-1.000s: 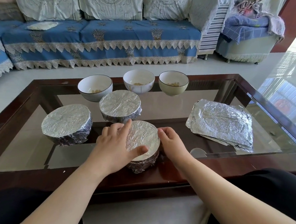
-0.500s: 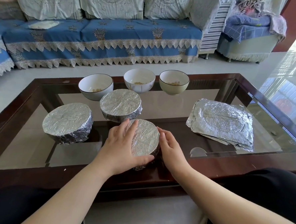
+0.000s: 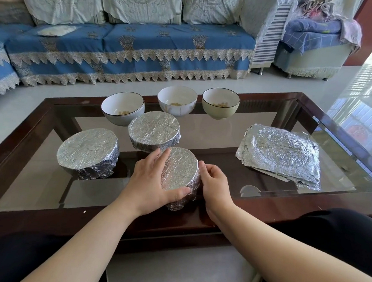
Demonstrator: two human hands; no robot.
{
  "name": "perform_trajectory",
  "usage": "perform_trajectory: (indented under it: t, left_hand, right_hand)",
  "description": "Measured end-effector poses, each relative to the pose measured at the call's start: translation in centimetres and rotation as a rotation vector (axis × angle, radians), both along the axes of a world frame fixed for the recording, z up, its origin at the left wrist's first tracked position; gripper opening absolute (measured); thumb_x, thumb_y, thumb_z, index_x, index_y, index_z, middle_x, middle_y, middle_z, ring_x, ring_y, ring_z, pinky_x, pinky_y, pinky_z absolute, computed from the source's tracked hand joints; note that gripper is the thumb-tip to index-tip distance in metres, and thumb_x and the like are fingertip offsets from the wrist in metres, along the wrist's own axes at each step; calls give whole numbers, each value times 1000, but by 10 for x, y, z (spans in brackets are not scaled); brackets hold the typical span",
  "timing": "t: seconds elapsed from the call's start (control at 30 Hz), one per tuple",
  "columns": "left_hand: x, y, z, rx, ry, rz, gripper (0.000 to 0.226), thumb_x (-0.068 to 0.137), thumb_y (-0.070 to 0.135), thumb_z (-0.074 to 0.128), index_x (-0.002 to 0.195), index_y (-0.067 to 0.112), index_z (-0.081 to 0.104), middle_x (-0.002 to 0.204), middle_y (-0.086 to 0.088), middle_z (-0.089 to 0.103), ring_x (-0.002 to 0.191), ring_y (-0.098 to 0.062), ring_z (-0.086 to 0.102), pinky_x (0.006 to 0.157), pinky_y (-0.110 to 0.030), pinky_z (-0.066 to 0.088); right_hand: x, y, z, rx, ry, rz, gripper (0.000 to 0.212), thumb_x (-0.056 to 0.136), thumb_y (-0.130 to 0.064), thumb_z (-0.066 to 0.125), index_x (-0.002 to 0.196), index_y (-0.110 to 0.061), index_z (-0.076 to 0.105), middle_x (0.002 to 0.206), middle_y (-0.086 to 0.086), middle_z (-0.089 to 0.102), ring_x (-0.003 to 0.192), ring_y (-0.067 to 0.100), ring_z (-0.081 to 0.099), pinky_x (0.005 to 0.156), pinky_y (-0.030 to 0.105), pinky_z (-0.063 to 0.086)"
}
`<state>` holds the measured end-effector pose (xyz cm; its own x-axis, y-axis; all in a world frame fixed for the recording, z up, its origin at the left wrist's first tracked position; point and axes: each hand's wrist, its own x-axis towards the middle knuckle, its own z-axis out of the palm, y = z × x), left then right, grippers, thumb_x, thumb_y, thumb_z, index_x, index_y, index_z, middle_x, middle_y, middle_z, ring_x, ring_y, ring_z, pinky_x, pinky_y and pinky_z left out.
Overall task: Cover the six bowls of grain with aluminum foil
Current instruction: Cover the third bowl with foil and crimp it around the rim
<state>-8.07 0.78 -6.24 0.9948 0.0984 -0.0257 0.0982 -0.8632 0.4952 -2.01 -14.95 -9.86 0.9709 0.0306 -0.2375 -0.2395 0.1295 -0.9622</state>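
I had both hands on the near bowl [image 3: 182,173], which sat wrapped in foil at the front edge of the glass table [image 3: 202,139], close to my lap. My left hand [image 3: 150,182] lay over its left side, fingers straight and close together across the foil top, thumb hooked round the near rim. My right hand [image 3: 216,186] cupped the right side, fingers curled against the foil wall; whether they pinched the foil I could not tell.

Two more wrapped bowls stood beyond: one [image 3: 88,153] to the left, apart from mine, and one [image 3: 154,131] just behind it, nearly touching my left fingertips. Further back, three open bowls stood in a row, each with a little grain in the bottom: the left [image 3: 122,108], the middle [image 3: 176,103] and the right [image 3: 220,103]. A stack of crinkled foil sheets [image 3: 282,154] lay flat on the glass to my right, well apart from the bowls.
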Motion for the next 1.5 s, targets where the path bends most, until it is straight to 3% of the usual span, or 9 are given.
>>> perform_trajectory:
  t: [0.17,0.3,0.47,0.6,0.83,1.03,1.17,1.33,1.5]
  left_hand:
    - [0,4,-1,-31,16,-10,125,53,92,42,157,37,1,164,8,1,149,-21,2,120,-41,10]
    - [-1,5,-1,-35,13,-24,125,53,92,43,157,37,0,164,9,0,149,-20,1,121,-42,10]
    - [-1,3,0,-29,18,-31,127,52,91,43,158,35,-1,164,9,-2,148,-17,-1,120,-38,8]
    - [-1,0,-1,-5,12,-32,128,52,92,42,157,35,-3,164,10,-2,148,-16,-1,120,-38,9]
    - [-1,-5,-2,65,2,-40,130,51,93,40,157,34,-6,163,10,-4,147,-17,-2,120,-35,6]
    - [-1,-4,-3,59,8,-31,129,51,93,39,156,35,-6,163,10,-5,148,-17,-2,120,-37,7]
    - [-1,-3,-4,61,-10,-28,128,51,94,38,157,35,-5,163,10,-3,147,-19,-1,120,-37,8]
    - [-2,-6,-4,76,-24,-21,128,51,93,38,157,35,-3,163,10,-3,147,-19,1,120,-35,8]
    - [-1,-6,-4,86,-33,-19,128,51,93,36,157,33,-1,163,7,-1,146,-21,3,120,-36,9]
  right_hand:
    - [4,-1,2,16,25,32,27,91,-35,67,78,-12,62,75,6,66,71,19,59,75,44,52]
    - [8,-4,4,-4,42,58,27,92,-35,66,79,-11,61,72,6,61,67,20,55,66,40,48]
    - [13,-4,3,-222,-72,80,26,97,-34,58,89,-11,64,76,0,65,68,13,57,69,36,49]
    - [15,-5,3,-405,-160,100,24,101,-30,48,94,-10,58,75,-4,58,66,9,51,68,28,41]
    - [18,-4,-4,-238,-43,68,12,99,-25,54,92,-19,63,93,8,70,78,17,62,79,39,53]
    - [27,-8,3,-174,39,175,13,97,-23,59,97,-13,66,86,11,70,70,19,62,69,38,54]
    - [25,-5,2,-119,41,117,10,96,-19,62,96,-9,64,68,0,59,54,9,53,53,25,46]
    - [21,0,-1,-154,61,48,2,90,-10,65,90,-12,65,79,7,69,66,18,62,65,36,54]
    - [19,2,-1,-194,44,24,24,80,3,61,74,-19,54,64,-3,52,60,16,47,59,33,42]
